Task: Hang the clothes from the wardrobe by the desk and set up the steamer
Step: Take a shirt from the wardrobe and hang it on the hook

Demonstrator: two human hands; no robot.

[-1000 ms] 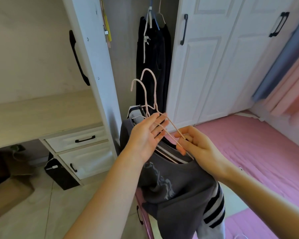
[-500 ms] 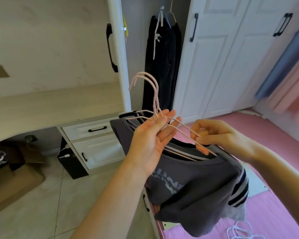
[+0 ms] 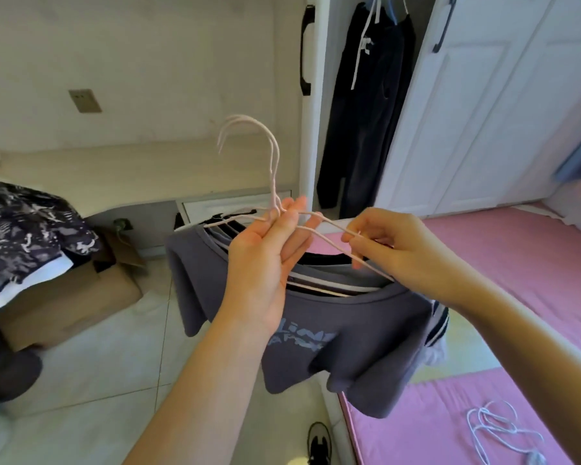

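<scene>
Our left fingers (image 3: 291,216) grip the necks of the pink hangers (image 3: 272,182) while our right hand (image 3: 393,250) pinches one wire arm. The hooks, spread apart a second ago, now sit almost stacked. The grey shirts (image 3: 316,330) hang below, off the wardrobe (image 3: 366,105) rail, and we've swung toward the tabletop (image 3: 121,176), so hanging's probably next.

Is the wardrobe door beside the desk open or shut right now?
Open. The wardrobe door stands edge-on to the camera, and dark trousers hanging inside show past it.
</scene>
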